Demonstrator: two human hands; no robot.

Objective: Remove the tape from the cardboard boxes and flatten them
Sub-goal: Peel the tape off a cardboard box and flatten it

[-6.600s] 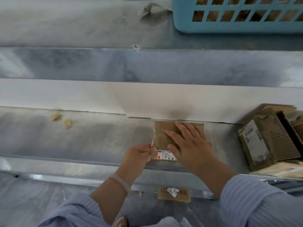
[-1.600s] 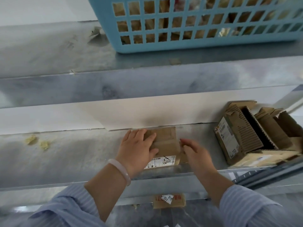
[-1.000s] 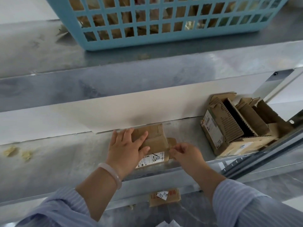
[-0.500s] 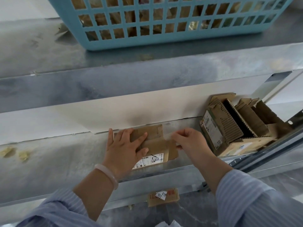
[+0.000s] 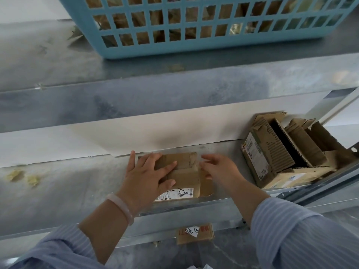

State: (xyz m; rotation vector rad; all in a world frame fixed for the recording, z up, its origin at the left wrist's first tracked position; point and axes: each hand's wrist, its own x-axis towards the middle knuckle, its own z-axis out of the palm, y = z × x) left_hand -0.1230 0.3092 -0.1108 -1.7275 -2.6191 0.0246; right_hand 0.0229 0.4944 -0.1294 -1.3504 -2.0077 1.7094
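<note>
Left hand (image 5: 147,175) released and flat, fingers spread, pressing down on small flattened brown cardboard box with white label (image 5: 186,178), which lies on the grey metal bench (image 5: 68,181) near its front edge. Right hand (image 5: 219,169) loosely extended at the box's right edge, holding nothing; blurred, so contact with the side flap is unclear. Pale blue lattice plastic basket (image 5: 194,45) cut off at top, contents indistinct.

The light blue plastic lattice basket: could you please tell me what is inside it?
Through the holes of the light blue plastic lattice basket, brown cardboard pieces show; its walls and the picture's top edge hide the rest.
</note>
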